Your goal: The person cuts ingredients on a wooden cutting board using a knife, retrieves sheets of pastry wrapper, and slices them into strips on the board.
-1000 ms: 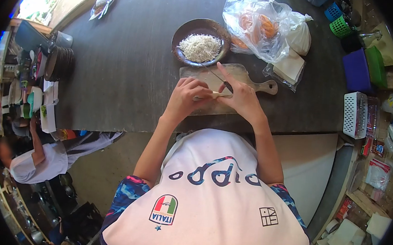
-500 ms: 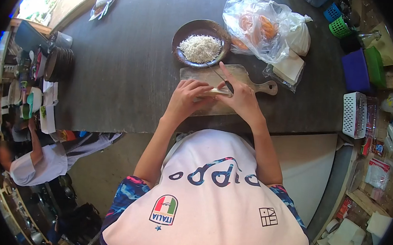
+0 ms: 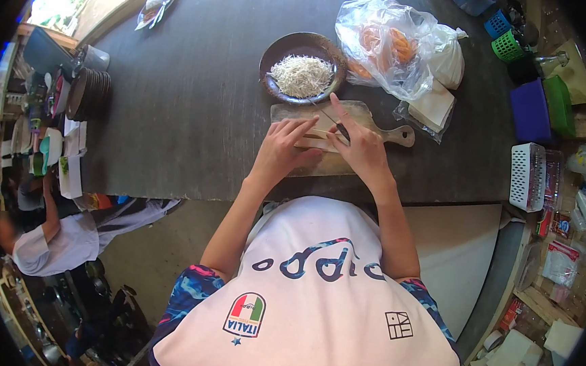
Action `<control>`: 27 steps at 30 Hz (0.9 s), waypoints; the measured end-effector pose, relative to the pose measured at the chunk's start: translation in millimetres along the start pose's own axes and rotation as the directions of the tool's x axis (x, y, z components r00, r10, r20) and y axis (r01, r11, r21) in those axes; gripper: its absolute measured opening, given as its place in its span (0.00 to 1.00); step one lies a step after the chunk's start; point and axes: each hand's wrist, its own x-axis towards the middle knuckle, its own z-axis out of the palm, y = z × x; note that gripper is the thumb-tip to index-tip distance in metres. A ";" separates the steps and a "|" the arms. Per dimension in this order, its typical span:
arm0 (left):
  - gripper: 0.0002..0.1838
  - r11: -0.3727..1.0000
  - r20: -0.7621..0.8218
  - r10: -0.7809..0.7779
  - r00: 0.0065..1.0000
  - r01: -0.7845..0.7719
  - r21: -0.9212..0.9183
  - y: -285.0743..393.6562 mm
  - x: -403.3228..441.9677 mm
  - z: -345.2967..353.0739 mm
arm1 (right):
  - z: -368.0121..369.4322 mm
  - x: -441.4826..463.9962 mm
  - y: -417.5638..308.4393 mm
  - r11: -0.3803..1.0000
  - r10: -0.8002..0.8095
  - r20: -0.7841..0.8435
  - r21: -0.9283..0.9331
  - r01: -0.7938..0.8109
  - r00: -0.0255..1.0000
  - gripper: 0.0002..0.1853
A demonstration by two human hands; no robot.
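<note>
A wooden cutting board [image 3: 359, 113] with a handle lies in front of me. Pale, flat folded sheets [image 3: 317, 144] rest on it; I cannot make out their kind. My left hand [image 3: 287, 147] has its fingers and thumb on the left end of the sheets, holding them. My right hand [image 3: 363, 150] grips a knife [image 3: 342, 129] by its dark handle, index finger stretched forward and thumb near the sheets' right end. The thin blade points up and left. Just beyond the board, a dark round bowl [image 3: 272, 51] holds a heap of thin white shreds [image 3: 302, 75].
Clear plastic bags [image 3: 377, 46] with orange food and square pale wrappers [image 3: 432, 106] lie at the back right. A small dish [image 3: 157, 10] with a spoon stands far left. Stacked dark plates [image 3: 87, 95] line the left edge. Another person [image 3: 58, 241] is at the lower left.
The pale sheets, earlier bunched between my hands like a roll, now lie flatter on the board. My left fingers have shifted slightly up and right. The knife stays in my right hand.
</note>
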 end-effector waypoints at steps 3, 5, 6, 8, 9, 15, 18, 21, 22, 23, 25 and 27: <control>0.44 1.000 0.001 -0.003 1.000 0.003 -0.007 -3.4 -0.9 3.1 | -1.3 -2.3 10.3 0.999 0.001 -0.093 0.043 0.003 0.996 0.49; 0.42 1.000 -0.013 0.000 1.000 0.000 -0.001 -4.6 -0.4 4.3 | -11.8 -6.8 13.6 0.993 0.055 -0.115 0.107 -0.043 0.992 0.49; 0.41 1.000 -0.020 0.002 1.000 -0.002 0.002 -5.2 0.4 5.1 | -19.7 -8.7 13.5 0.988 0.083 -0.125 0.139 -0.065 0.989 0.49; 0.32 1.000 -0.021 0.012 1.000 -0.012 -0.002 -7.9 2.0 5.4 | -33.5 -12.2 16.6 0.990 0.107 -0.137 0.106 -0.093 0.985 0.49; 0.28 1.000 -0.021 0.018 1.000 -0.018 -0.005 -9.0 2.9 6.0 | -38.6 -14.4 18.7 0.990 0.120 -0.143 0.090 -0.108 0.982 0.48; 0.11 0.994 -0.038 0.099 0.994 -0.098 0.041 -12.7 20.2 14.0 | -50.5 -24.0 24.3 0.978 0.189 -0.145 0.115 -0.173 0.971 0.48; 0.12 0.983 -0.048 0.151 0.987 -0.145 0.114 -17.2 33.0 17.5 | -52.3 -25.2 18.0 0.981 0.162 -0.144 0.129 -0.144 0.976 0.49; 0.14 0.975 -0.051 0.169 0.984 -0.159 0.158 -19.8 41.1 16.3 | -52.0 -25.4 7.2 0.982 0.147 -0.117 0.135 -0.131 0.982 0.49; 0.15 0.981 -0.080 0.155 0.985 -0.144 0.132 -18.3 41.5 15.2 | -51.4 -25.6 3.4 0.982 0.134 -0.102 0.148 -0.118 0.986 0.49; 0.16 0.986 -0.107 0.140 0.984 -0.129 0.106 -16.4 40.7 13.5 | -50.5 -25.7 -0.9 0.981 0.121 -0.086 0.162 -0.106 0.989 0.49; 0.18 0.995 -0.174 0.095 0.980 -0.087 0.051 -11.2 38.3 7.8 | -50.4 -25.6 -12.9 0.973 0.093 -0.016 0.213 -0.088 0.996 0.50; 0.21 0.999 -0.252 0.030 0.967 -0.033 -0.007 -11.3 31.9 -1.6 | -53.2 -23.8 -28.2 0.954 0.052 0.095 0.288 -0.077 0.994 0.50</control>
